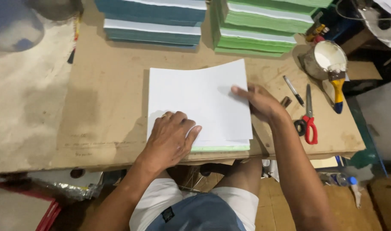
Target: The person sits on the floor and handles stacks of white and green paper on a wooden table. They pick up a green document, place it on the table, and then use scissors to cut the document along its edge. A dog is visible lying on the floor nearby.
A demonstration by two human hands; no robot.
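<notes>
- My left hand [172, 137] lies knuckles up on the near left part of the white sheets [195, 100], fingers curled loosely and pressing down; it grips nothing.
- My right hand [257, 102] lies flat at the sheets' right edge, fingers stretched out and together, fingertips on the top sheet, nothing clasped.
- The white sheets sit on a thin green-edged stack [223, 148] at the near edge of the table [105, 111], about midway along it.
- The top sheet bows upward at its far edge, so I judge that a push from my right hand could crease it or skew it off the pile.
- The pile lies right at the near edge; a sideways shove could fan the sheets or tip some over it.
- The scissors [308, 122], pen [293, 90] and the white paste pot [328, 60] with its brush [337, 87] lie towards the right edge; a wide swing of my right arm could knock them, and paste would soil the paper.
</notes>
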